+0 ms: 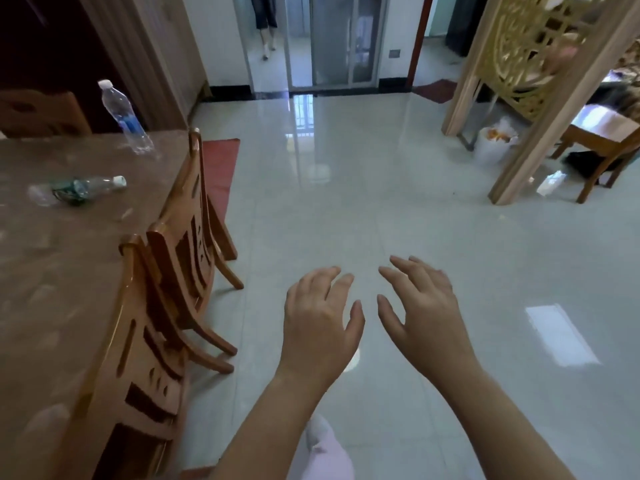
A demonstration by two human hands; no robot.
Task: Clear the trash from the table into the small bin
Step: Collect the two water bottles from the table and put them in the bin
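A crushed plastic bottle (78,190) lies on its side on the brown marbled table (52,271), at about nine o'clock from the centre of the view, its white cap pointing toward the table's chair-side edge. An upright clear water bottle (124,117) with a blue label and white cap stands farther along the same table, at about ten o'clock, near the far corner and well apart from the crushed one. Two wooden chairs (173,271) are tucked against the table's edge, side by side, with a red mat (218,168) on the floor behind them. The small bin (493,145), white and lined with a bag holding something orange, sits on the floor at about two o'clock, at the foot of a carved wooden screen (540,64), well apart from the table. The left hand (320,327) and the right hand (420,315) hang palm-down over the glossy pale tiled floor (381,202) at about six o'clock, near each other but not touching, fingers loosely spread and slightly curled, both holding nothing. A pale pink trouser leg (322,452) shows beneath the forearms. A low wooden table (602,136) stands beyond the screen at three o'clock.
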